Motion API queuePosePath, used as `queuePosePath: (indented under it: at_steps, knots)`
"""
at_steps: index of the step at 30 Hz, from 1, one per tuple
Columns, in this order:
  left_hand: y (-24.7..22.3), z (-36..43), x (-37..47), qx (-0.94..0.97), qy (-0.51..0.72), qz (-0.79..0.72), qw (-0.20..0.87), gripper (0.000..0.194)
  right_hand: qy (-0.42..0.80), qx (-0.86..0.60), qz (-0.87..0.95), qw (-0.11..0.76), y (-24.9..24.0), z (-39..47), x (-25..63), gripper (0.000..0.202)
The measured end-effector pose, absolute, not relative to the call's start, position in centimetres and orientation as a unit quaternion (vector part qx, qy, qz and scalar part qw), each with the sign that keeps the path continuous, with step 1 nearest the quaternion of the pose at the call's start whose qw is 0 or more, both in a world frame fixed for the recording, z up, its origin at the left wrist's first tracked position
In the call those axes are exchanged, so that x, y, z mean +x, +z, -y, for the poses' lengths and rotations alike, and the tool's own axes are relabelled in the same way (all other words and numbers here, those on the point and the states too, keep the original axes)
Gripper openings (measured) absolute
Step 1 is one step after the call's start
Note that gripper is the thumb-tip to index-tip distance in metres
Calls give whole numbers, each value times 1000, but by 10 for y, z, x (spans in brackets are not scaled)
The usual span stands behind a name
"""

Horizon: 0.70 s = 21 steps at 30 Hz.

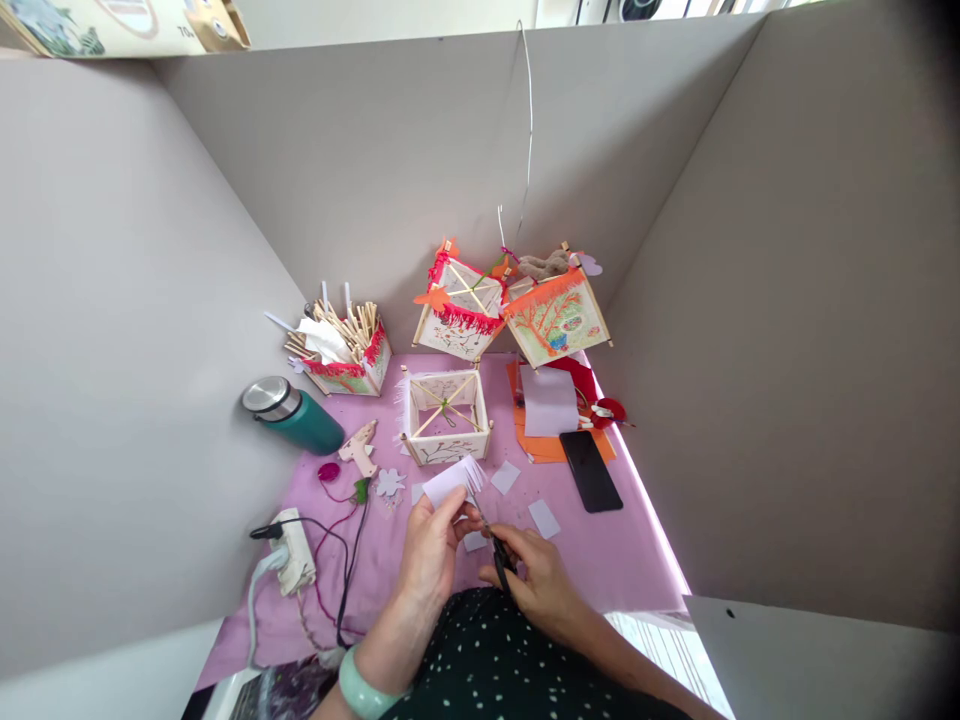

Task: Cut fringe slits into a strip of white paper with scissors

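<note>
Between the thumb and fingers of my left hand (436,540) is a pale lilac paper piece (448,483), its right end cut into thin strips. My right hand (534,572) grips black-handled scissors (501,562), whose blades point up at the fringed end of the paper. Small lilac paper pieces (544,519) lie on the pink cloth (615,560) around both hands. Just beyond the paper stands a white square frame lantern (448,447) with crossed sticks on top and pale fringe on its left side.
Two decorated lanterns (556,318) lean at the back wall below a wire. A stick-filled box (352,375), green bottle (307,422), glue gun (360,447) and power strip (296,555) with cables are left. A phone (591,472) and coloured paper (550,402) are right.
</note>
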State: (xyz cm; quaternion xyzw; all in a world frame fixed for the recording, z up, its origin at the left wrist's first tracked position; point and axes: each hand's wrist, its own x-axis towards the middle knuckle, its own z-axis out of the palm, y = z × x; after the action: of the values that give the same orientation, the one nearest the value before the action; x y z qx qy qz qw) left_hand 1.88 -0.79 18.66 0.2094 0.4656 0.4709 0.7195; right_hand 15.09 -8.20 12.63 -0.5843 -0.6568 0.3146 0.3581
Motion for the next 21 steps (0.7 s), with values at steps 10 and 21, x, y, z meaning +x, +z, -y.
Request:
queuePosePath:
  at_steps: [10, 21]
  knots:
    - [191, 7, 21, 206, 468, -465, 723, 33, 317, -589, 653, 355, 127, 82, 150, 33]
    - [185, 9, 20, 206, 467, -470, 720, 33, 310, -590, 657, 353, 126, 81, 150, 32]
